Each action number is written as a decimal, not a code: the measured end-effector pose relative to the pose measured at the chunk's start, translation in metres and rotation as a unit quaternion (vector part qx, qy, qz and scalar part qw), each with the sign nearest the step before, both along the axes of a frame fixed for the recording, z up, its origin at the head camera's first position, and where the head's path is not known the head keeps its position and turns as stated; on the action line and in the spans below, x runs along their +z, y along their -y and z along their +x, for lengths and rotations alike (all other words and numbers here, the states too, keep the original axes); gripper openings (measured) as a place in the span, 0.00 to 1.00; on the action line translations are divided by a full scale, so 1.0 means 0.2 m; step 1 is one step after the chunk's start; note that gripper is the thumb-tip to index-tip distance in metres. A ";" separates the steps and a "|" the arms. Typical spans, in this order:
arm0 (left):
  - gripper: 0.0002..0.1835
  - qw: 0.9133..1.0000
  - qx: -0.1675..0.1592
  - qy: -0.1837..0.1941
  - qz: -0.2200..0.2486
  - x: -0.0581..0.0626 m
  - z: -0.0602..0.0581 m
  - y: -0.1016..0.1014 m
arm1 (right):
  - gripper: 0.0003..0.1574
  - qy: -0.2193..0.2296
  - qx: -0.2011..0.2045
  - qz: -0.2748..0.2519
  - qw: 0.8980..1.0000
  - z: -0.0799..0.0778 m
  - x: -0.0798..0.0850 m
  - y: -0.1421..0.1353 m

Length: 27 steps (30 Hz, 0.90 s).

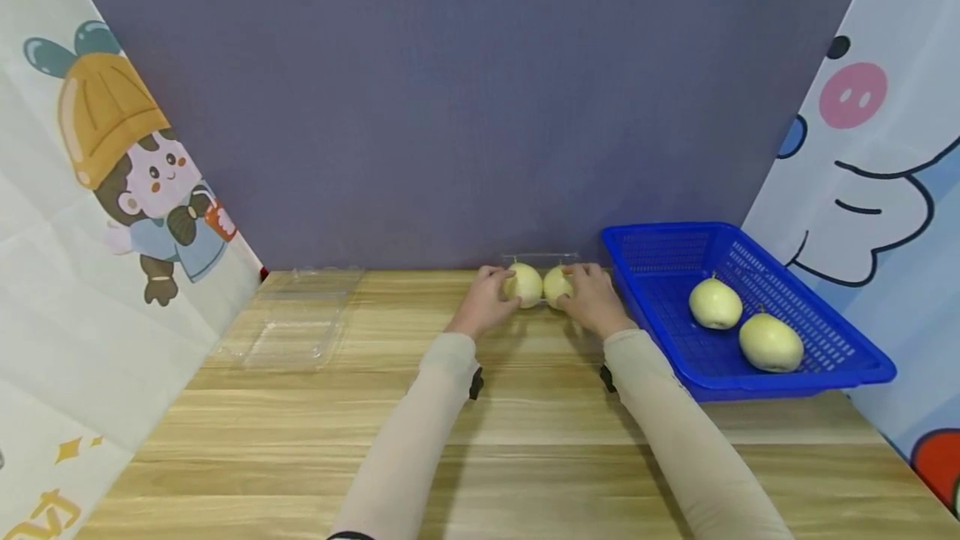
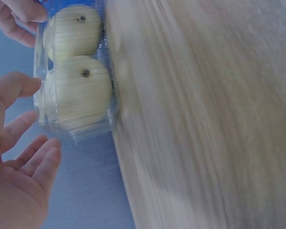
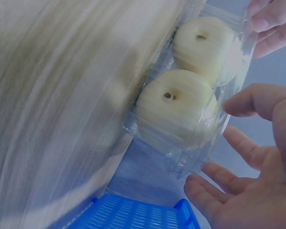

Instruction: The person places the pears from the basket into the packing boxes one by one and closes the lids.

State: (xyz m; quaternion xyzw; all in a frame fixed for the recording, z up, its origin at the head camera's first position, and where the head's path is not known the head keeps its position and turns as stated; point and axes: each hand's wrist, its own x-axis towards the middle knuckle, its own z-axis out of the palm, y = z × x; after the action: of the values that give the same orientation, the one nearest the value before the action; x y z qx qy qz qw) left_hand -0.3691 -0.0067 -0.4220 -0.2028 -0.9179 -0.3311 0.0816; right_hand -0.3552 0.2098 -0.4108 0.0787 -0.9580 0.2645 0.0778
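Note:
Two pale yellow pears (image 1: pixel 526 285) sit side by side in a clear plastic box (image 3: pixel 193 157) at the table's back edge. In the left wrist view, clear plastic covers the pears (image 2: pixel 83 90). My left hand (image 1: pixel 486 303) is at the box's left end, its thumb and fingers spread with the fingertips (image 2: pixel 31 87) right at the plastic edge. At the right end my right hand (image 1: pixel 595 300) stands likewise, its thumb tip (image 3: pixel 236 106) at the rim and the other fingers loosely extended along the end. Neither hand is curled round a pear.
Right of the hands stands a blue plastic basket (image 1: pixel 652 348) with two more pears (image 1: pixel 716 304) in it. An open clear plastic box (image 1: pixel 292 340) lies at the table's left back. Behind the wooden table (image 1: pixel 300 440) rises a grey panel (image 1: pixel 450 107), with printed cloths at both sides.

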 end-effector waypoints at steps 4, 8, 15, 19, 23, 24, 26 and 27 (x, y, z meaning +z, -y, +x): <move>0.30 1.000 -0.002 -0.005 0.002 0.02 0.02 0.01 | 0.33 -0.014 0.004 0.003 1.000 0.02 0.01 0.01; 0.29 1.000 -0.004 -0.008 0.004 0.03 0.03 0.01 | 0.33 -0.023 0.006 0.004 1.000 0.04 0.02 0.01; 0.29 1.000 -0.005 -0.020 0.007 0.06 0.06 0.03 | 0.32 -0.045 0.019 0.001 0.999 0.06 0.03 0.02; 0.29 1.000 -0.008 -0.011 0.017 0.07 0.07 0.05 | 0.31 -0.055 0.027 -0.006 0.998 0.08 0.04 0.02; 0.28 1.000 -0.012 -0.008 0.016 0.07 0.07 0.07 | 0.29 -0.057 0.035 -0.019 0.998 0.09 0.05 0.02; 0.27 1.000 -0.014 -0.011 0.014 0.07 0.07 0.08 | 0.28 -0.055 0.036 -0.022 0.998 0.09 0.04 0.03; 0.26 1.000 -0.018 -0.019 0.010 0.06 0.08 0.09 | 0.28 -0.056 0.037 -0.023 0.998 0.09 0.04 0.03; 0.25 1.000 -0.019 -0.021 0.009 0.06 0.08 0.10 | 0.28 -0.057 0.038 -0.023 0.997 0.09 0.04 0.03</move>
State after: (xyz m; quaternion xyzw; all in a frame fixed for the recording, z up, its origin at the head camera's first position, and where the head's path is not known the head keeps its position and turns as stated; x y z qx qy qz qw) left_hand -0.3530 -0.0262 -0.4099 -0.2260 -0.9090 -0.3366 0.0964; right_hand -0.3368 0.2037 -0.4026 0.1277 -0.9421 0.2841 0.1237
